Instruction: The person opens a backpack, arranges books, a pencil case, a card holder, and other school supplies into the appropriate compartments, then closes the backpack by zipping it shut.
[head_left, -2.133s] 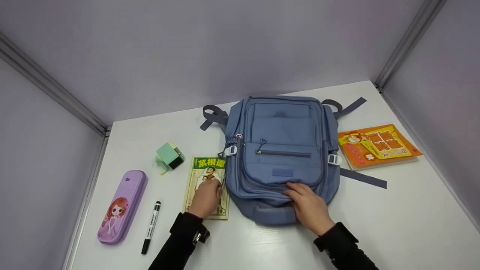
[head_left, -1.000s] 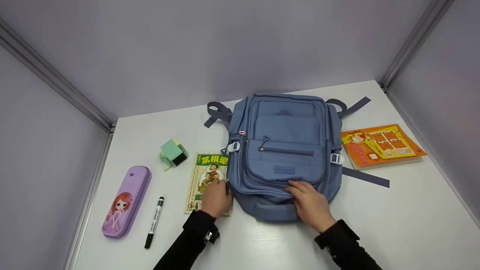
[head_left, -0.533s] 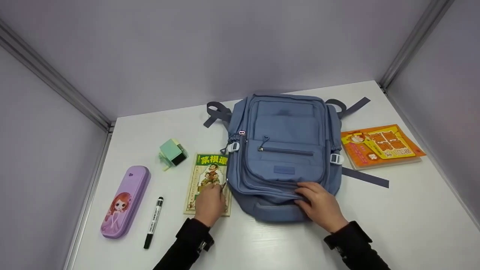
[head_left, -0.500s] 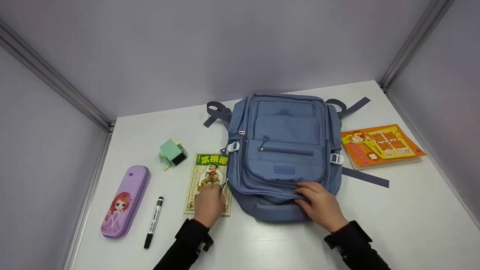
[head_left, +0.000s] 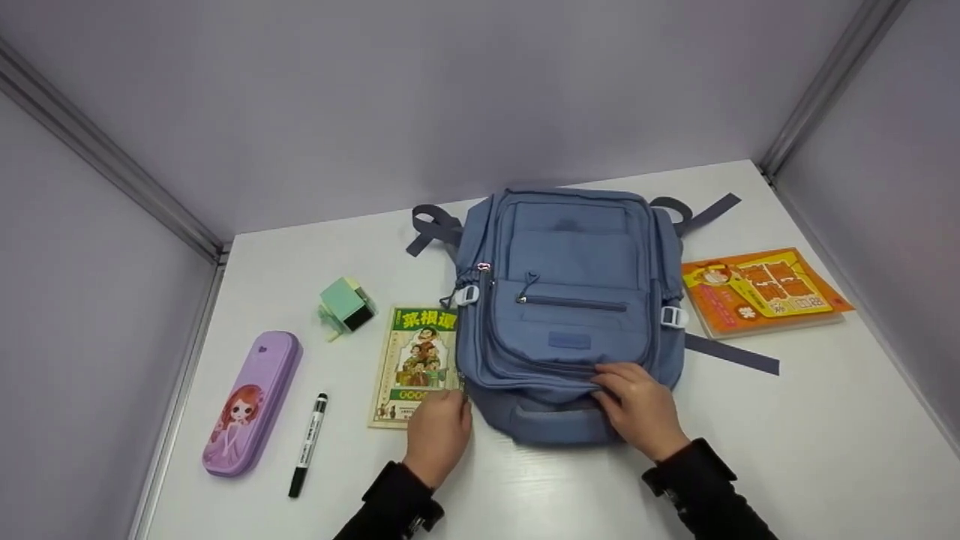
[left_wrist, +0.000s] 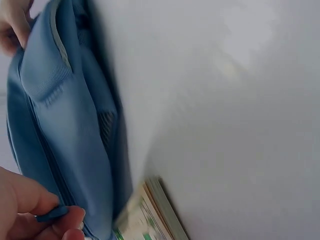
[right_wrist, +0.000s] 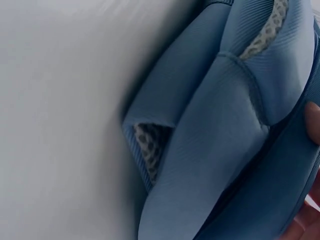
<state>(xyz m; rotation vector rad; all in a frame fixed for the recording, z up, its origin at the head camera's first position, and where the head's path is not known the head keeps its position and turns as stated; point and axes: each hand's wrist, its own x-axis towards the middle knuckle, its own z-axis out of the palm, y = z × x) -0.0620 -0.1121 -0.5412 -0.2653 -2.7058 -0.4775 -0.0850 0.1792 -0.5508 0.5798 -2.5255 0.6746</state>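
Observation:
A blue backpack (head_left: 574,262) lies front side up on the white table, its carry handle (head_left: 562,426) toward me. At its lower left side my left hand (head_left: 440,435) pinches a small blue zipper pull (left_wrist: 53,214) between thumb and finger, seen in the left wrist view. My right hand (head_left: 639,409) grips the bag's fabric by the handle end, thumb below and fingers on top. Partly beneath the bag's left edge and my left hand is a green and cream book (head_left: 421,356).
Left of the bag lie a green pencil sharpener (head_left: 346,304), a purple pencil case (head_left: 251,405) and a black-and-white marker (head_left: 308,444). An orange book (head_left: 761,292) sits at the right, close to a loose strap (head_left: 733,354). Grey panels border the table.
My left hand has come nearer to me along the bag's left side, uncovering more of the green book's cover. Earlier my right hand shifted a little to the right on the bag.

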